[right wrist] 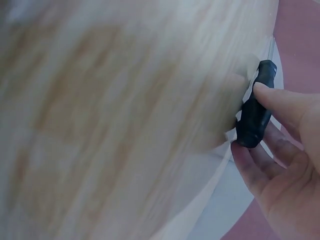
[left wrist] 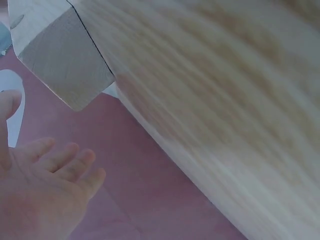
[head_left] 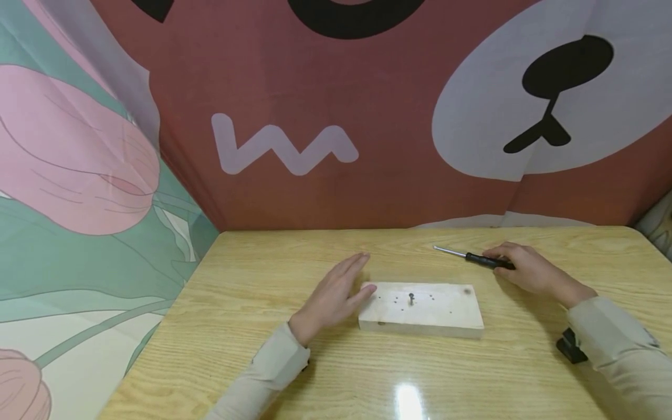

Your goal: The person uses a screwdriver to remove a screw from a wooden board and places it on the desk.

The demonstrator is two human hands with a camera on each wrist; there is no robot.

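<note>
A pale wooden block (head_left: 441, 312) lies flat on the table, with several small holes in its top and a screw (head_left: 412, 298) standing up near the middle. At the block's left end is my left hand (head_left: 333, 294), fingers extended and thumb overlapping the corner. In the left wrist view that hand (left wrist: 47, 190) shows a bare palm beside the block's end (left wrist: 70, 65). My right hand (head_left: 530, 271) grips the black handle of a screwdriver (head_left: 485, 261), its metal shaft pointing left. Thumb and fingers hold the handle (right wrist: 256, 107) in the right wrist view.
The wood-grain table (head_left: 236, 326) runs back to a red printed cloth (head_left: 388, 198) with a cartoon face. A flower-patterned cloth (head_left: 79, 245) hangs along the left side. Below the right sleeve shows a small black object (head_left: 571, 347).
</note>
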